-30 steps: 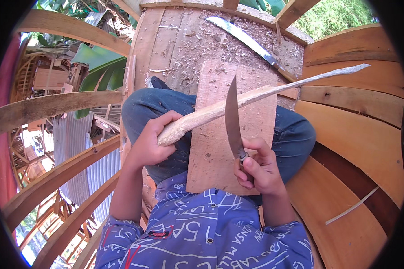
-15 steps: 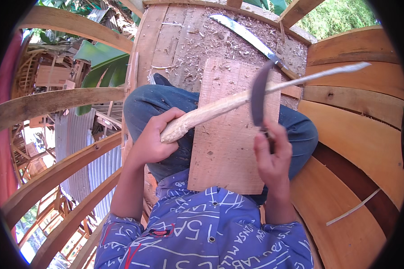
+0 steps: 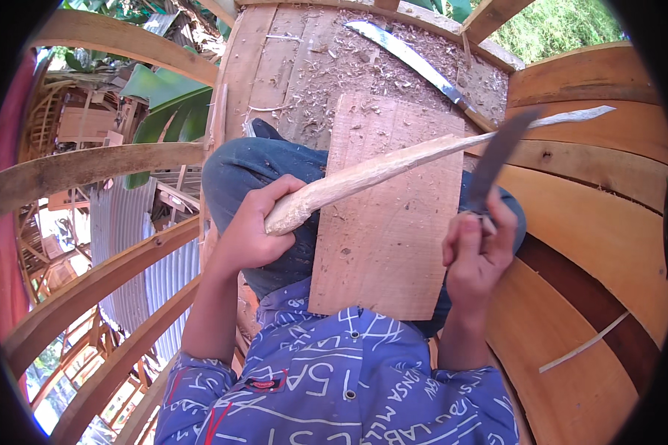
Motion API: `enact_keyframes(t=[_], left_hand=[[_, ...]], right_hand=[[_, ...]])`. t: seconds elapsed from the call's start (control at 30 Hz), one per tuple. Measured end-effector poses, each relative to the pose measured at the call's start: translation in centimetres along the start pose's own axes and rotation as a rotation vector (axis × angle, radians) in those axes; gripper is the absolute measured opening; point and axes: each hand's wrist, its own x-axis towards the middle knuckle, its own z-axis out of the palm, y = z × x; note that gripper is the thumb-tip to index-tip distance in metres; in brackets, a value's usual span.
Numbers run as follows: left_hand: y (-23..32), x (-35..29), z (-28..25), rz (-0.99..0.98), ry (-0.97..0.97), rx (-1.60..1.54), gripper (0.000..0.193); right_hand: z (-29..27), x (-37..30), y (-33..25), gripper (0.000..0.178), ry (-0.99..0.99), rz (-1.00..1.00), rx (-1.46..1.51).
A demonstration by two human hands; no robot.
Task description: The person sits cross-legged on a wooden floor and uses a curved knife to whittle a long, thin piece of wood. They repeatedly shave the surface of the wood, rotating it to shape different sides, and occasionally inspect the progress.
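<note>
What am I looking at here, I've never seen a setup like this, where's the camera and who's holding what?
No machine here, just somebody's two bare hands. The view comes from the left one of two fisheye cameras worn on the head, looking down, so straight edges bend. The left grip holds the thick end of a tapering, pale wooden stick. The right grip holds a curved knife, its blade blurred; I can't tell whether it touches the stick. A wooden board lies across legs in blue jeans. Beyond, a machete lies on the plank floor among wood shavings.
</note>
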Motion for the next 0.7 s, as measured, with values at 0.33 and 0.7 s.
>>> enact_keyframes(t=[0.33, 0.7], left_hand=[[-0.1, 0.1, -0.1, -0.005, -0.016, 0.012, 0.044], [0.3, -0.4, -0.5, -0.081, -0.012, -0.004, 0.044]], right_hand=[[0.7, -0.2, 0.8, 0.036, -0.179, -0.135, -0.177], [0.5, -0.4, -0.2, 0.038, -0.138, 0.030, -0.254]])
